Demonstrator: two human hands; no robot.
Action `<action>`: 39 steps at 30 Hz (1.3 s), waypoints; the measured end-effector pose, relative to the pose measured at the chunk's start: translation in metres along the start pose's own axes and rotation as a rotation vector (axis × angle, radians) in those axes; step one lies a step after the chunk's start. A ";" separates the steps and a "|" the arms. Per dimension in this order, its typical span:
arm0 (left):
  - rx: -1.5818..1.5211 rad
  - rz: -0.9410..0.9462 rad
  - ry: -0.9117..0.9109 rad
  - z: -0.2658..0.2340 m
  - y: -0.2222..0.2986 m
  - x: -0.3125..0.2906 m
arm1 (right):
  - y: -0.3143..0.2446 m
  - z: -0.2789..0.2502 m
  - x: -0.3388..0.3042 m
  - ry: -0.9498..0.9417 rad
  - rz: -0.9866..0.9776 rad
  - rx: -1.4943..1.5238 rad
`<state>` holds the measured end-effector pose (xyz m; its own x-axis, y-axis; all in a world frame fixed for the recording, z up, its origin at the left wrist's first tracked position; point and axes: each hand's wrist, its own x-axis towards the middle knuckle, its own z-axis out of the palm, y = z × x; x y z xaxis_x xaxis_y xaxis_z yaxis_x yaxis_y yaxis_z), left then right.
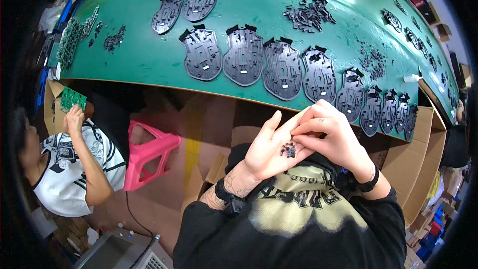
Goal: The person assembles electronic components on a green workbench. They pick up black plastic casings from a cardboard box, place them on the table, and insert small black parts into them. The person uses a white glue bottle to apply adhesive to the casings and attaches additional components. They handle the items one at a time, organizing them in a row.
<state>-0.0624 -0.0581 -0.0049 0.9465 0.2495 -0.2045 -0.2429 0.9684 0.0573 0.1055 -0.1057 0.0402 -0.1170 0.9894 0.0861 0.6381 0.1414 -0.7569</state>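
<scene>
My left hand [269, 152] is turned palm up and holds a small heap of tiny black parts [289, 150] on the palm. Over its fingers my right hand [326, 132] has thumb and fingertips pinched together just above the heap. Whatever lies between those fingertips is too small to make out. Just beyond my hands, a row of black plastic shell plates [282, 72] runs along the near edge of the green table [239, 7]. The plate closest to my right hand [350, 94] lies partly behind it.
Two more shells [200, 1] lie farther back, with a pile of black strips [308, 14] and scattered small black parts [373, 62] to the right. At left, a co-worker's hand [74, 117] holds a green circuit board [72, 99] beside a pink stool [149, 154]. Cardboard boxes [411, 159] stand right.
</scene>
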 end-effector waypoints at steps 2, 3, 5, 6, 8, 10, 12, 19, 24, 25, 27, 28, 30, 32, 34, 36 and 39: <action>0.000 0.032 0.006 0.002 0.004 -0.003 | -0.004 -0.002 0.008 -0.043 0.031 0.049; 0.000 0.045 0.007 0.002 0.006 -0.005 | -0.005 -0.002 0.012 -0.034 0.041 0.116; 0.019 0.081 0.023 0.004 0.014 -0.010 | -0.007 -0.002 0.020 -0.016 0.060 0.253; -0.019 0.087 0.048 0.000 0.017 -0.014 | -0.010 -0.005 0.026 -0.004 0.062 0.303; -0.048 0.130 -0.021 -0.006 0.023 -0.017 | -0.018 -0.007 0.039 -0.021 0.134 0.328; -0.107 0.173 -0.049 -0.010 0.028 -0.019 | -0.016 -0.008 0.049 -0.017 0.215 0.373; -0.047 0.217 0.040 -0.021 0.036 -0.025 | -0.008 -0.005 0.056 0.028 0.203 0.532; 0.202 0.535 0.255 -0.031 0.062 -0.037 | 0.009 -0.006 0.094 0.056 0.328 0.887; 1.213 0.896 0.597 -0.028 0.062 -0.029 | 0.022 0.008 0.104 0.132 0.266 0.750; 1.367 1.007 0.631 -0.025 0.061 -0.021 | 0.025 0.014 0.105 0.148 0.247 0.691; 1.451 0.912 0.643 -0.018 0.062 -0.021 | 0.021 0.015 0.105 0.192 0.193 0.348; 1.485 0.879 0.670 -0.017 0.061 -0.021 | 0.017 0.017 0.105 0.191 0.199 0.259; 1.568 0.831 0.695 -0.018 0.060 -0.023 | 0.015 0.021 0.105 0.204 0.154 0.097; 1.665 0.833 0.694 -0.022 0.061 -0.023 | 0.013 0.024 0.106 0.194 0.114 0.083; 1.644 0.863 0.677 -0.027 0.061 -0.021 | 0.014 0.024 0.107 0.200 0.086 0.053; 1.637 0.874 0.666 -0.028 0.062 -0.021 | 0.012 0.025 0.108 0.194 0.080 0.026; 1.648 0.866 0.665 -0.025 0.064 -0.021 | 0.011 0.026 0.108 0.194 0.077 0.021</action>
<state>-0.1031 -0.0016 -0.0214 0.3939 0.9107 0.1240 0.2532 -0.2372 0.9379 0.0801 0.0022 0.0238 0.0813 0.9855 0.1490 0.6233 0.0664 -0.7791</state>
